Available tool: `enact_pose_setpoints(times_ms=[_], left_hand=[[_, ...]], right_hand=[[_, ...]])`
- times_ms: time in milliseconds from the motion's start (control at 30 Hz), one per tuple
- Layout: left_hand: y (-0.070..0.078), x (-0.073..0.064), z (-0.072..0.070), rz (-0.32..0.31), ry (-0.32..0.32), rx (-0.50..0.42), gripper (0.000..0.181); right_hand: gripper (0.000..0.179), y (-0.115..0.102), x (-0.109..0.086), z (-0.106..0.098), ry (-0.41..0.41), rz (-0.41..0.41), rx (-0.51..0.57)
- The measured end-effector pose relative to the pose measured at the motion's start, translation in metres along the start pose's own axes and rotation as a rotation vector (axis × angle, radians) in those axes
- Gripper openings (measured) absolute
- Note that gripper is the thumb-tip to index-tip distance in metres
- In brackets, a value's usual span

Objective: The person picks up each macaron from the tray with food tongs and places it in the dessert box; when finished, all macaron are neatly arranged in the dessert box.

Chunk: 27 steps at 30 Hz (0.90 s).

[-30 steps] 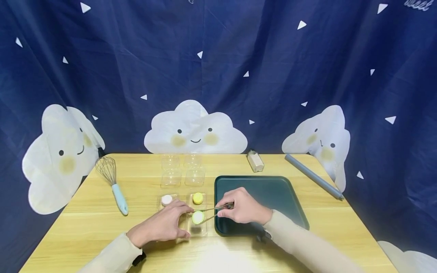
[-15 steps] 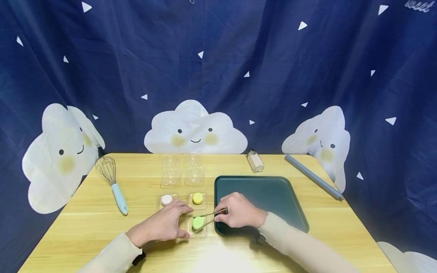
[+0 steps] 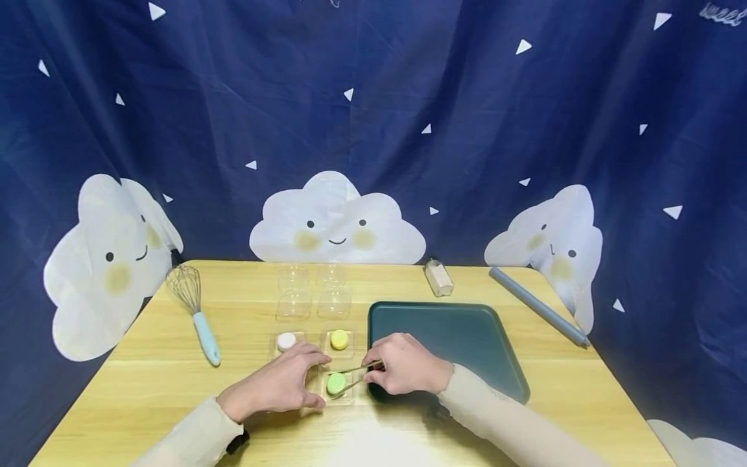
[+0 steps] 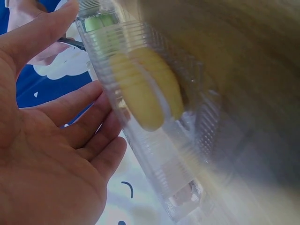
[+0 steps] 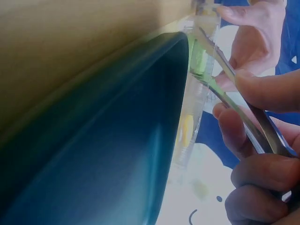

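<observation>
My right hand (image 3: pixel 406 364) holds metal tongs (image 3: pixel 356 370) by the handle end, thumb on one arm. Their tips stand either side of a green macaron (image 3: pixel 336 384) in the front right compartment of a clear plastic box (image 3: pixel 348 353); whether they touch it, I cannot tell. My left hand (image 3: pixel 280 379) arches beside that compartment with fingers spread and relaxed, the fingertips near the clear wall. A yellowish macaron (image 4: pixel 145 89) lies in the compartment by my left palm, hidden in the head view. Behind sit a white macaron (image 3: pixel 286 342) and a yellow macaron (image 3: pixel 339 339).
The box's clear lid (image 3: pixel 314 302) lies beyond the macarons. A dark green tray (image 3: pixel 461 331) stands right of the box, under my right hand. Farther out are a whisk (image 3: pixel 204 337) at left, a small pale carton (image 3: pixel 439 277) and a grey-blue rod (image 3: pixel 539 305) at right.
The green macaron has come down into the front right compartment with the tongs. My right hand has shifted slightly left and down. The left hand has stayed in place.
</observation>
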<state>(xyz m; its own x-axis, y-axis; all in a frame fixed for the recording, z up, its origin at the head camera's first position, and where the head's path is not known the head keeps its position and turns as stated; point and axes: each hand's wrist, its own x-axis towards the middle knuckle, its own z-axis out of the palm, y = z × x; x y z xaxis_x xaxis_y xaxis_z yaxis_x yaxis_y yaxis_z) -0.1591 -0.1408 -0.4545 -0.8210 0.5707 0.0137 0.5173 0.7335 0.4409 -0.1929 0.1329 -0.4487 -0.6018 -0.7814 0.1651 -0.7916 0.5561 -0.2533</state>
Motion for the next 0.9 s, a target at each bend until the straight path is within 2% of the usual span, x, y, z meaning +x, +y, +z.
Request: enact_pose_setpoints(times_ms=[500,900], left_hand=[[0.0004,-0.0002,-0.0013,0.000,-0.006,-0.003,0.072],[-0.0005,-0.0015,0.0002,-0.020,-0.003,-0.019,0.072]], right_hand=[[0.017,0.0014,-0.0007,-0.0023,0.005,-0.028,-0.034],[0.015,0.0054,-0.0088,-0.0079,0.043,-0.007,0.011]])
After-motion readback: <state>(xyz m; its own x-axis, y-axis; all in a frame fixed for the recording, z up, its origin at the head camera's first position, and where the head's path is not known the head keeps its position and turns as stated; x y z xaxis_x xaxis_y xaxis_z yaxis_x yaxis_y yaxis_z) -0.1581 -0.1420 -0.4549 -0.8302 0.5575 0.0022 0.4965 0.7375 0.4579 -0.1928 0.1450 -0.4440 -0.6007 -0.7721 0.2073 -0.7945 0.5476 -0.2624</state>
